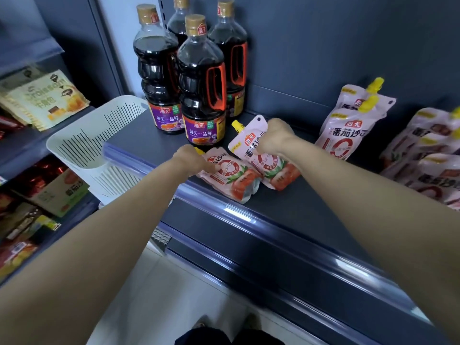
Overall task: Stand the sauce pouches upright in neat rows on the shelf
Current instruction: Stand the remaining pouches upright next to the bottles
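Here the right hand (pixel 273 136) is curled tight, close to a fist. Its fingers and thumb are clamped on the upper right edge of a pale pink plastic sauce pouch (pixel 263 160) printed with a red ring and tomatoes. That pouch is tilted, neither flat nor upright. Its base sits on the dark blue metal shelf (pixel 306 210) below the wrist, and its long axis leans back and to the left. Its yellow screw spout (pixel 237 125) points up and away, just left of the knuckles.

The left hand (pixel 190 158) is curled as well, gripping the top end of a second sauce pouch (pixel 231 178) of the same kind, with one finger laid across the printed face. This one lies flat, face up. Its long axis runs from under the hand down and to the right, with the base toward the shelf's front edge. The two pouches touch side by side between the hands.

Just beyond the left hand stand four tall dark soy sauce bottles (pixel 201 83) with gold caps and orange handles. To its left is a white slotted plastic basket (pixel 94 135). Well to the right of the right hand, two matching standing pouches (pixel 343 135) are upright near the back panel, one behind the other. Further right, a loose heap of pouches (pixel 428 150) lies on its sides.
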{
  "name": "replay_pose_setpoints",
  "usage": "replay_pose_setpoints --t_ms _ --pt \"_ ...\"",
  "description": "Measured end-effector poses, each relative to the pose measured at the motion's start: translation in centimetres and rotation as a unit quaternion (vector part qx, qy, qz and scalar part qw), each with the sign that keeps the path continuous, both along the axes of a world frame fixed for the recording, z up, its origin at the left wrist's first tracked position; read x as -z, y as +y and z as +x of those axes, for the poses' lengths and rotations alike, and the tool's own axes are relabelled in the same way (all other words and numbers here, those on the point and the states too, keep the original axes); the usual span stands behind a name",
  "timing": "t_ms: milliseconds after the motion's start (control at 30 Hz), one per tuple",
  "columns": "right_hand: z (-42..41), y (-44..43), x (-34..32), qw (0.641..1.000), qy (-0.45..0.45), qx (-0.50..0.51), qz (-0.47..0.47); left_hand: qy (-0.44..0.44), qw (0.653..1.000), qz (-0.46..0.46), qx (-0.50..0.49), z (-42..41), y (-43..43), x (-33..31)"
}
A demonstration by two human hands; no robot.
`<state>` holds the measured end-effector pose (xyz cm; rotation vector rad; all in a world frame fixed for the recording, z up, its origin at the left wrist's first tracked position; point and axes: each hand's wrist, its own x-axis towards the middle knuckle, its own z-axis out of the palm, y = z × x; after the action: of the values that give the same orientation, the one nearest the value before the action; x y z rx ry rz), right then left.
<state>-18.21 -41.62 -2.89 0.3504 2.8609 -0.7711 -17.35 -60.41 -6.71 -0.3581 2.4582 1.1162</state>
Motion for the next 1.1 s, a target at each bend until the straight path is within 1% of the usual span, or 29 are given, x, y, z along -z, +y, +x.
replay_pose_setpoints --t_ms 167,267,333,400,467,533,600,700,800,867,1000,1100 --pt "0.6 1.4 -0.7 0.994 0.066 0.022 -0.082 0.005 0.996 0.058 -0.074 0.4 0.3 -0.6" --pt "1.3 2.2 -1.5 0.984 0.093 0.053 -0.141 0.000 0.991 0.108 -0.073 0.4 0.9 -1.2" --pt "1.9 2.8 -2.2 0.982 0.101 0.057 -0.151 0.000 0.988 0.139 -0.071 0.4 1.5 -1.9" --pt "2.7 3.6 -3.1 0.985 0.106 0.041 -0.128 0.014 0.982 0.175 -0.076 0.4 2.1 -2.6" --pt "3.5 4.6 -3.9 0.984 0.121 0.026 -0.125 0.043 0.977 0.193 -0.076 0.5 2.8 -3.2" --pt "4.2 5.8 -4.5 0.984 0.137 0.021 -0.116 0.071 0.976 0.194 -0.067 0.6 3.4 -3.6" --pt "4.8 7.0 -4.9 0.987 0.148 0.016 -0.063 0.105 0.976 0.182 -0.052 0.8 4.1 -4.2" --pt "5.3 8.9 -4.9 0.989 0.140 0.039 0.000 0.163 0.976 0.143 0.000 1.4 5.3 -5.2" --pt "5.6 10.6 -4.8 0.987 0.145 0.063 0.042 0.214 0.967 0.122 0.066 2.5 7.0 -6.2" --pt "5.8 11.5 -4.9 0.983 0.158 0.075 0.057 0.233 0.960 0.119 0.100 3.0 7.9 -6.6" --pt "6.6 11.8 -5.3 0.981 0.153 0.087 0.077 0.259 0.944 0.123 0.163 4.0 9.4 -6.7" --pt "7.0 11.7 -5.5 0.982 0.150 0.086 0.077 0.271 0.935 0.134 0.184 4.7 10.4 -6.6"
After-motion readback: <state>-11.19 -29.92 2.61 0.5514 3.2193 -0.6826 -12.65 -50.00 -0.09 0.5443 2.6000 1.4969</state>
